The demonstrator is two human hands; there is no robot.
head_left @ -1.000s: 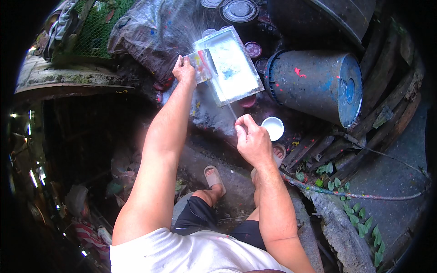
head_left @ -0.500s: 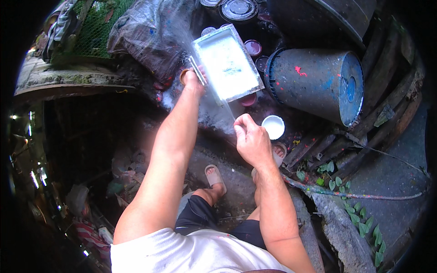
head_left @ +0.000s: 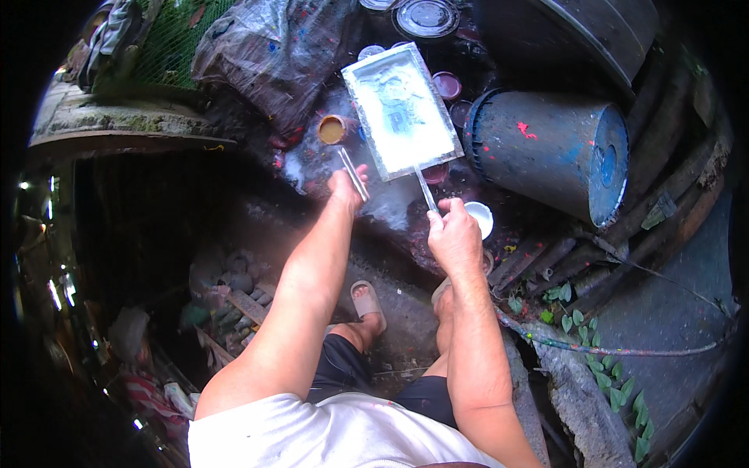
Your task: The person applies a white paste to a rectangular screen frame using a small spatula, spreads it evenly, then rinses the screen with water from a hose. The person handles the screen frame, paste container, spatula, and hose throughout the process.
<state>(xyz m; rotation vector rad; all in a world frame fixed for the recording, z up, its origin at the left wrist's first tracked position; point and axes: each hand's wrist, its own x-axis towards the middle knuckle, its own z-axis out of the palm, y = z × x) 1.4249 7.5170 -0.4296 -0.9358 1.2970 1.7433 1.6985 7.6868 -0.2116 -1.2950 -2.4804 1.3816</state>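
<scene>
A pale-rimmed rectangular tray (head_left: 363, 129), white inside with bluish smears, lies ahead of me. My right hand (head_left: 456, 236) is closed around the near end of a thin, flat stick (head_left: 425, 189); its far end meets the tray's near edge. Left of the tray, my left hand (head_left: 348, 187) grips a narrow, shiny, straight strip (head_left: 353, 173), with some fingers showing past it. Just beyond that hand stands a small open can (head_left: 331, 129) of tan-brown liquid. Beside my right hand is a white round container (head_left: 480, 219), partly hidden by the hand.
A paint-spattered dark bucket (head_left: 538, 152) lies on its side at the right. Crumpled plastic sheeting (head_left: 261, 58) fills the far left. Paint cans with lids (head_left: 425, 17) sit at the back. A hose (head_left: 616, 347) and rough concrete (head_left: 585, 390) are at the lower right.
My left hand has drawn back toward me with the strip, uncovering the tan can. The stick in my right hand, blurred before, now shows sharply and points at the tray's near edge.
</scene>
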